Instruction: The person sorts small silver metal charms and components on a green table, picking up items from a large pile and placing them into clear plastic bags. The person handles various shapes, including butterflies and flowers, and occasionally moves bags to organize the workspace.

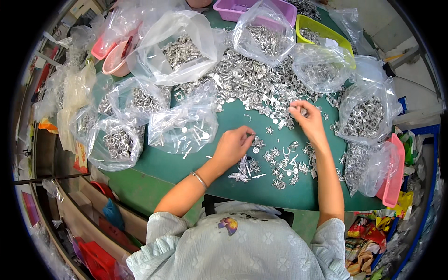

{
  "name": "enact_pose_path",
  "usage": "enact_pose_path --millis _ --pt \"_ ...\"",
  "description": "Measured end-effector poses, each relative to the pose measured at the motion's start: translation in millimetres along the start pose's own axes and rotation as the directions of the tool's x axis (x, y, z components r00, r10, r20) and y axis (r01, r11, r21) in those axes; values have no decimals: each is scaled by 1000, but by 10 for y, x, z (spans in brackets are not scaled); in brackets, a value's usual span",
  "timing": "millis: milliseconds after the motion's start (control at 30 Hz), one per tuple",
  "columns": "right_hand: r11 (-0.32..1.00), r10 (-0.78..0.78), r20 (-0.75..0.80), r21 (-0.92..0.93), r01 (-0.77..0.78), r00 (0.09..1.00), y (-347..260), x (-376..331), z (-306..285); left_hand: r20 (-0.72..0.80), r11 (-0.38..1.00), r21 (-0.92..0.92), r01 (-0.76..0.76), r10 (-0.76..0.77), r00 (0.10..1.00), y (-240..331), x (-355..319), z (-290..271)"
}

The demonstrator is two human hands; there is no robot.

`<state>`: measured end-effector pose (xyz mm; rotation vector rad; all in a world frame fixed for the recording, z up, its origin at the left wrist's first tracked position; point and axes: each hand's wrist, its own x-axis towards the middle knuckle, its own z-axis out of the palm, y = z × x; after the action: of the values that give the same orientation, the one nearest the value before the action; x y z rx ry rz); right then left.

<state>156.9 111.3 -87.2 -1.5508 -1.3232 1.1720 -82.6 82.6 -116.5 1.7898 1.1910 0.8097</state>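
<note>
Silver trinkets [252, 77]: one big heap, worktop's [234, 116] far half | left hand [235, 145], right hand [309, 122]: fingertips bunched, cannot tell either grip's contents | far edge: one purple tub [225, 14], one yellow tub [323, 24]

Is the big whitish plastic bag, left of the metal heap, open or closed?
Open: the whitish plastic bag has its mouth spread wide, and silvery metal pieces show inside.

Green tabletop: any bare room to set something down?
Bare: a strip of green tabletop along the near edge, below the loose silver metal pieces; an almost bare patch between the left hand, the clear plastic bag showing white discs, and the silver metal heap. Crowded: the far side, with that heap and filled transparent bags.
</note>
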Motion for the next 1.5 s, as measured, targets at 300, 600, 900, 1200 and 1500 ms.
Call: enact_pose_path --millis 300,600,900,1200,1500 --pt "540 -395 161 -756 370 905 -5 178 2 -14 999 -49 3 -4 1000 -11 -13 2" --pt "591 -594 187 -559 582 782 -144 375 646 -23 999 -35 -10 9 1000 2 14 -19" --pt "992 35 66 116 -42 997 -198 200 108 -50 999 -53 -12 10 999 0 25 -50" --pt "862 -391 -159 -409 300 906 143 220 121 -43 999 -45 -22 20 999 -35 41 -39" --pt "667 -425 37 -662 341 904 -80 -133 470 -52 999 -27 -21 20 998 -30 29 -46"
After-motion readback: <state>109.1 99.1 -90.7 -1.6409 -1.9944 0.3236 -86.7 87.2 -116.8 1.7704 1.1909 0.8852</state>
